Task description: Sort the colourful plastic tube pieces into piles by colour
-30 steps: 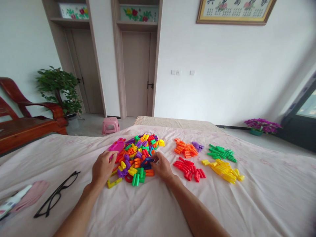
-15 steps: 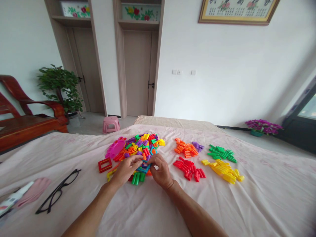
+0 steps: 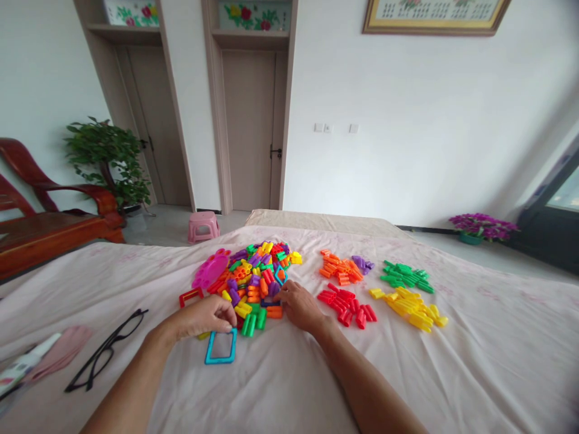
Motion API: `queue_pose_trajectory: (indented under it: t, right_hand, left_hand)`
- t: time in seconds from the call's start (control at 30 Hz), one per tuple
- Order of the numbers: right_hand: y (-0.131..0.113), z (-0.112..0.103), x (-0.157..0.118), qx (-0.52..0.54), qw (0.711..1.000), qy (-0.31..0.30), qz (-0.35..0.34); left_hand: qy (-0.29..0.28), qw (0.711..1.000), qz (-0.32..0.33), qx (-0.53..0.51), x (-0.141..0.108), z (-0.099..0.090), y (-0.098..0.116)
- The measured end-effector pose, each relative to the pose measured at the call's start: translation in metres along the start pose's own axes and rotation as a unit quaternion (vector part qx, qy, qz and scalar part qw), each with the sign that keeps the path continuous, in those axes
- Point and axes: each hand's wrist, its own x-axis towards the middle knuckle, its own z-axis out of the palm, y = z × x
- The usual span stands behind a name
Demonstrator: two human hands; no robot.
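We see the left hand [image 3: 203, 317] with thumb and fingers pinched nearly together on the upper edge of a light-blue square frame [image 3: 220, 361], which sits just below those fingertips, over the bedspread [image 3: 280, 386]. The right hand [image 3: 299, 306] has its fingers bent and close together at a dark-blue frame [image 3: 270, 304]; we cannot tell whether they grip it. Beyond and between both sets of fingers we see the mixed pile of plastic tubes [image 3: 253, 278]. Right of the right fingers lie sorted red tubes [image 3: 346, 306]; left of the left fingers, black-framed eyeglasses [image 3: 107, 346].
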Motion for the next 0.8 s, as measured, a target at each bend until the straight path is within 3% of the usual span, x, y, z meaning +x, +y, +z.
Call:
queue_pose_trajectory:
  t: [0.1,0.3,0.47,0.6,0.7,0.8]
  right_hand:
    - [0.001,-0.004,0.0,0.002,1.0,-0.009,0.011]
    - [-0.002,-0.007,-0.002,0.02,1.0,-0.002,0.024]
    - [0.002,0.0,0.003,0.165,0.984,0.052,0.028]
    - [0.006,0.004,0.007,0.301,0.944,0.099,0.093]
    - [0.004,0.001,0.008,0.422,0.886,0.059,0.184]
    - [-0.001,-0.004,0.009,0.513,0.831,0.02,0.214]
  left_hand:
    - [-0.063,0.997,-0.028,0.028,0.0,-0.002,-0.002]
    - [-0.066,0.998,-0.012,0.002,0.004,-0.002,-0.01]
    - [-0.037,0.999,0.007,-0.011,0.01,-0.003,-0.017]
    - [0.021,0.999,0.036,-0.023,0.014,0.0,-0.011]
    - [0.058,0.997,0.036,-0.04,0.018,0.004,-0.005]
    - [0.086,0.993,0.049,-0.061,0.02,0.009,0.002]
